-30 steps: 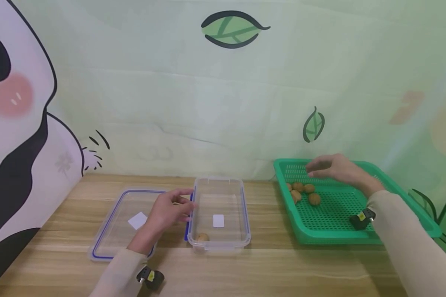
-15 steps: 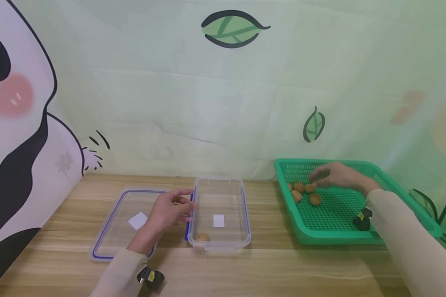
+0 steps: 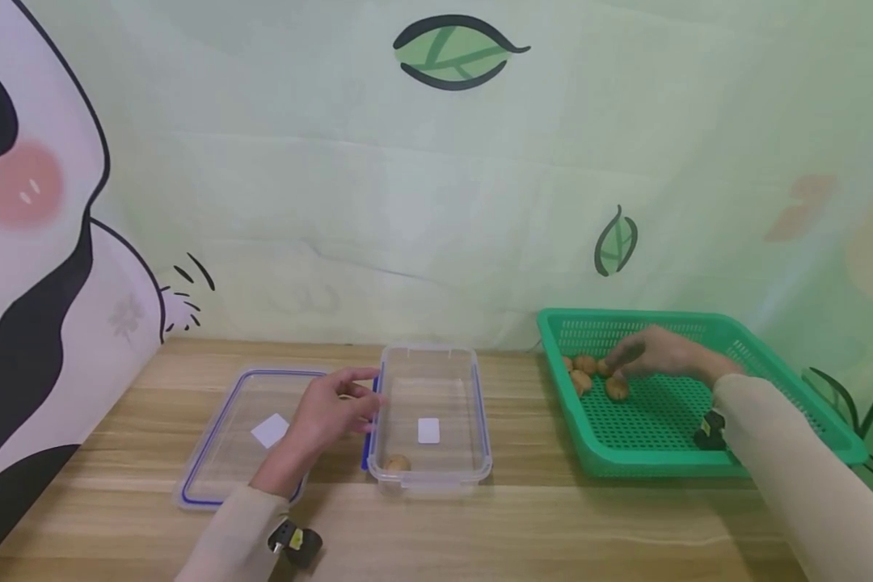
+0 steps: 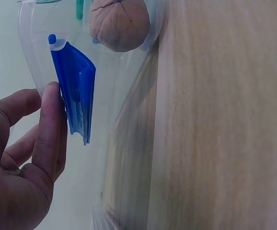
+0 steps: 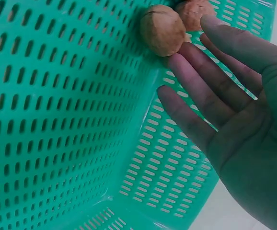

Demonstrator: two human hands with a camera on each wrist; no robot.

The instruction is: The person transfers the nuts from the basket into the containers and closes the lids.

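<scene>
My left hand (image 3: 332, 406) rests with relaxed fingers against the left side of a clear plastic box (image 3: 480, 420). In the left wrist view, the left hand (image 4: 30, 139) touches the box's blue latch (image 4: 76, 91). One walnut (image 3: 397, 463) lies in the box's near corner, and the left wrist view also shows this walnut (image 4: 120, 23). My right hand (image 3: 655, 353) is low inside the green basket (image 3: 698, 453), held flat with straight fingers. Its fingertips are at a walnut (image 5: 162, 29), next to a second walnut (image 5: 193, 12). Several walnuts (image 3: 582, 380) lie there.
The box's clear lid (image 3: 221, 461) with a blue rim lies flat on the wooden table (image 3: 524, 525), left of the box. A painted wall stands right behind the table. Black wrist cameras hang under both sleeves.
My right hand has dropped lower into the basket, down to the walnuts. The left hand and the box have stayed put.
</scene>
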